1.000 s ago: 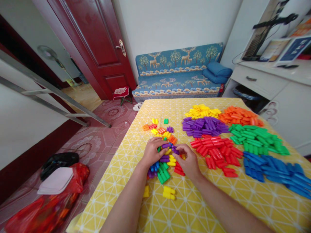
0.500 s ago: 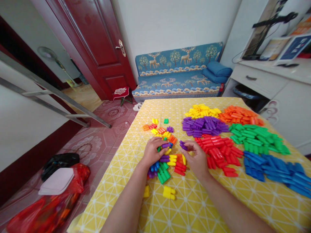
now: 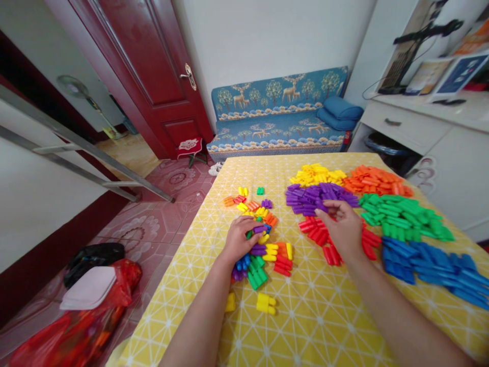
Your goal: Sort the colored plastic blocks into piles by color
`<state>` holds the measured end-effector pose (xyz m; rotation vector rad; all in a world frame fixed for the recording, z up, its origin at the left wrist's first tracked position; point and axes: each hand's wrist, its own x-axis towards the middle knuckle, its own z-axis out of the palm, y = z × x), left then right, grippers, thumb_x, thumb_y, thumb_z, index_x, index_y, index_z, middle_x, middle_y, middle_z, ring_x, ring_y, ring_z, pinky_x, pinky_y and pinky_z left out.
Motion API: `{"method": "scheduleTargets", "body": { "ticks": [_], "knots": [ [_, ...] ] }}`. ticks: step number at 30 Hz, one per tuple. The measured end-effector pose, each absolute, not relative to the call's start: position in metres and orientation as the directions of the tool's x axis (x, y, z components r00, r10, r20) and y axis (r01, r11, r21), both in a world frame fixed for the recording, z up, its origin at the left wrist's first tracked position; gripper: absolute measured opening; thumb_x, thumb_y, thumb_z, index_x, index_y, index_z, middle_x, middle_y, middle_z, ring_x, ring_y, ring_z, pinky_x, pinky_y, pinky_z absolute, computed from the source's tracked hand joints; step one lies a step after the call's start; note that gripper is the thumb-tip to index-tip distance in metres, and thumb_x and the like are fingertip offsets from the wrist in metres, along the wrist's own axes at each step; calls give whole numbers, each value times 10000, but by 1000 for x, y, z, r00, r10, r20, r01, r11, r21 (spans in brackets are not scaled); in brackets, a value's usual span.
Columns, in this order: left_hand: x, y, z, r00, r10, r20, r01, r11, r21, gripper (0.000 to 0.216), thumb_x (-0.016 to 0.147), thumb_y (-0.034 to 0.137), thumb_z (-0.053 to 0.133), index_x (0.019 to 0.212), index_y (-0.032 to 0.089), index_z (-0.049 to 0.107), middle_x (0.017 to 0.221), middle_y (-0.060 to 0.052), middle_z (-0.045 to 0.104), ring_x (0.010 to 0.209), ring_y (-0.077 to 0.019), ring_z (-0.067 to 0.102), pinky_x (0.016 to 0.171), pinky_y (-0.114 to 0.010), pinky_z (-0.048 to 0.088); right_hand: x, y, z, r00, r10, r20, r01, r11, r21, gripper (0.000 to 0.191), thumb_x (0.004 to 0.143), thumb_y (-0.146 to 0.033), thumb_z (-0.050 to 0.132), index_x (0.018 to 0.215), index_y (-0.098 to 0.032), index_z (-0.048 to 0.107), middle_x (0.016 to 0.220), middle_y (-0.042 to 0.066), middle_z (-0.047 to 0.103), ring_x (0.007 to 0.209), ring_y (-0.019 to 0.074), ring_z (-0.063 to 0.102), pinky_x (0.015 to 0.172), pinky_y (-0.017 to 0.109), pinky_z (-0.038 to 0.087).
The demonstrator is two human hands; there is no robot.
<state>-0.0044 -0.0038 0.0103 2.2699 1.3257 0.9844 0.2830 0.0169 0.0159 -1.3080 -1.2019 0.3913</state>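
My left hand [image 3: 240, 237] rests on the mixed-colour blocks at the table's middle. Its fingers are closed on a purple plastic block [image 3: 260, 229], with blue, green and yellow blocks close around it. Over the near edge of the purple pile [image 3: 305, 199] is my right hand [image 3: 343, 227], thumb and fingers pinched on a purple block [image 3: 323, 205]. Whether that block is lifted off the pile I cannot tell. Part of the red pile [image 3: 315, 229] is hidden under my right hand. Green joined blocks [image 3: 257, 272] and red ones [image 3: 283, 265] lie just nearer to me.
Yellow [image 3: 317, 175], orange [image 3: 378, 181], green [image 3: 405, 216] and blue [image 3: 431, 265] piles stand at the right. A yellow block [image 3: 266, 303] lies near the front on the patterned tablecloth [image 3: 305, 326]. Beyond the table is a blue sofa [image 3: 282, 122].
My right hand has moved right and away from me, from beside the mixed blocks to the purple pile. My left hand has stayed in place.
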Motion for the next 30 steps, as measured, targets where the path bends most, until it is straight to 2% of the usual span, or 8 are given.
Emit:
{"method": "scheduleTargets", "body": {
  "ticks": [5,11,14,17,20,24,27,30],
  "knots": [
    [-4,-4,9,313,858,408,620,-510,596,259,800,262,674,1056,273,716,1052,-46,703,1097,-230,555,1001,-418,422,327,79,22,396,819,416,512,180,-840,286,636,-323,740,868,-181,654,798,49,685,638,175,601,591,301,487],
    [-6,-3,8,301,864,403,606,-500,619,256,805,260,672,1058,267,716,1032,-47,712,1083,-228,557,1002,-414,421,344,119,24,298,857,421,773,42,-633,207,620,-225,725,814,-167,683,686,27,654,601,176,590,645,318,482],
    [-6,-2,8,292,864,411,597,-500,627,244,805,270,675,1045,256,719,1018,-48,715,1072,-225,558,994,-402,428,339,114,25,252,869,426,806,55,-589,190,657,-187,688,844,-151,693,775,50,660,593,161,585,665,321,491],
    [-6,-2,7,301,857,419,595,-512,620,240,805,272,676,1040,249,719,1013,-51,709,1048,-221,568,981,-398,435,323,94,26,216,833,509,791,156,-591,190,701,-184,644,883,-153,689,912,78,653,620,148,585,697,323,502],
    [-6,-2,7,301,855,422,595,-514,618,239,804,262,676,1039,246,718,1021,-52,703,1036,-219,573,969,-395,439,292,62,26,119,821,558,692,334,-640,164,742,-203,601,887,-166,671,969,80,637,704,162,606,697,314,514],
    [-6,-3,8,308,855,416,597,-515,615,234,813,256,665,1041,250,718,1021,-52,703,1028,-218,577,963,-397,437,241,20,14,-123,892,434,518,431,-739,203,782,-193,540,944,-197,662,1046,77,625,791,175,623,653,300,531],
    [-5,-3,9,310,854,418,593,-517,617,233,815,246,663,1041,255,718,1013,-47,707,1015,-214,582,965,-399,430,213,3,-1,-262,891,370,542,453,-708,408,781,-168,538,1180,-211,611,1285,106,541,1114,231,566,870,372,513],
    [-5,-4,11,310,849,428,583,-525,620,229,813,243,665,1036,253,717,996,-43,710,1008,-210,580,967,-395,426,198,0,-9,-319,897,307,674,442,-592,611,779,-158,551,1381,-214,460,1455,117,401,1336,260,382,1063,447,366]
  ]
}}
